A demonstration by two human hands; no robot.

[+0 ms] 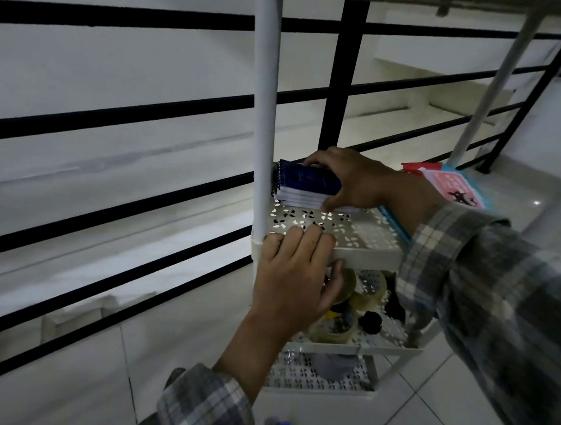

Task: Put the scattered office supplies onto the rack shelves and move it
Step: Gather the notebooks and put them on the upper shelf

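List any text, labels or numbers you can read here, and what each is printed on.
None is readable.
Dark blue spiral notepad stack under the right hand: cover print too blurred to read.
Pink booklet with a black silhouette at the shelf's right: lettering too blurred.
Tape rolls on the shelf below: no legible label.

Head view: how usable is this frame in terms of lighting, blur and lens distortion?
Head view: dim and underexposed, the lower shelf with its tape rolls murky; the right sleeve at the frame edge is smeared; wide-angle bending curves the black railing bars and the rack post; the right hand on the blue notebooks and the left hand on the shelf edge are readable.
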